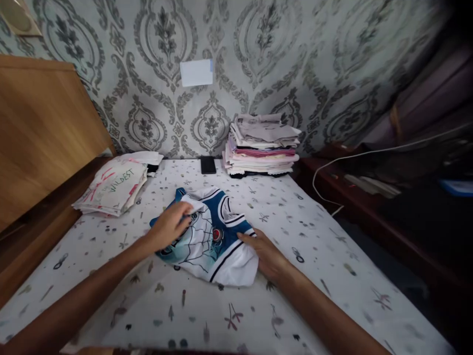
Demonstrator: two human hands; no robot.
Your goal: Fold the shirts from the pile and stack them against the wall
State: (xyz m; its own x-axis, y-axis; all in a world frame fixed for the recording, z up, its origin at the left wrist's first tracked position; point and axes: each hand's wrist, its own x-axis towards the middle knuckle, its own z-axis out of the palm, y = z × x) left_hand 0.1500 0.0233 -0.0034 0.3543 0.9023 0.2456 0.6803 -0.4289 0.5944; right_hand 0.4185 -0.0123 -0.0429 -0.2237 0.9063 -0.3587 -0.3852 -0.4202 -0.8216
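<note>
A blue and white shirt (pixel 201 241) with a web print and a red spot lies crumpled on the patterned white sheet (pixel 207 315). At its left side my left hand (pixel 172 224) pinches the white cloth near the upper edge, fingers bent together. My right hand (pixel 268 251) grips the right part of the shirt by its striped trim, thumb on top and the other fingers hidden beneath the fabric.
Folded clothes (pixel 114 185) lie at the left beside a wooden panel (pixel 44 128). A taller folded stack (pixel 262 148) and a dark flat object (pixel 208 165) are by the wall. A white cable (pixel 314 180) hangs at the right.
</note>
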